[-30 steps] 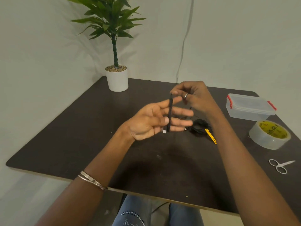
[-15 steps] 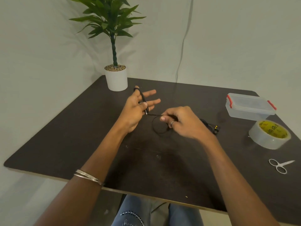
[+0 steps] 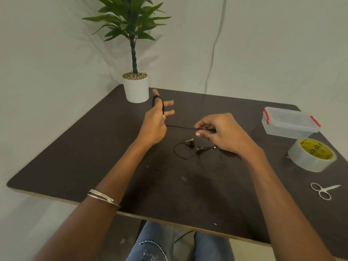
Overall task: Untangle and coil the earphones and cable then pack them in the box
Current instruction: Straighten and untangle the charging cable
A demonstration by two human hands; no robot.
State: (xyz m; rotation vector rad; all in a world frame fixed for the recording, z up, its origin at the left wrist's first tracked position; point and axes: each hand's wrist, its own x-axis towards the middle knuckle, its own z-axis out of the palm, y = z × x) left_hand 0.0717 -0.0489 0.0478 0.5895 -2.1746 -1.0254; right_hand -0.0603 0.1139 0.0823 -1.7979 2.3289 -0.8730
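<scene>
The left hand, left of frame centre, had several turns of the black cable wound lengthwise around its spread, mostly straight fingers, the thumb pressing the coil. From there a taut strand ran nearly level toward the right, into the right hand, whose thumb and fingertips pinched it. Below that strand, the earphones lay loose on the dark table, their thin wire curling in an open loop at centre frame. The closed clear box with red clips sat at the right edge, the tape roll just below it, scissors lower right. A potted plant stood at the table's far corner, upper centre. Bare tabletop stretched across the lower left.
</scene>
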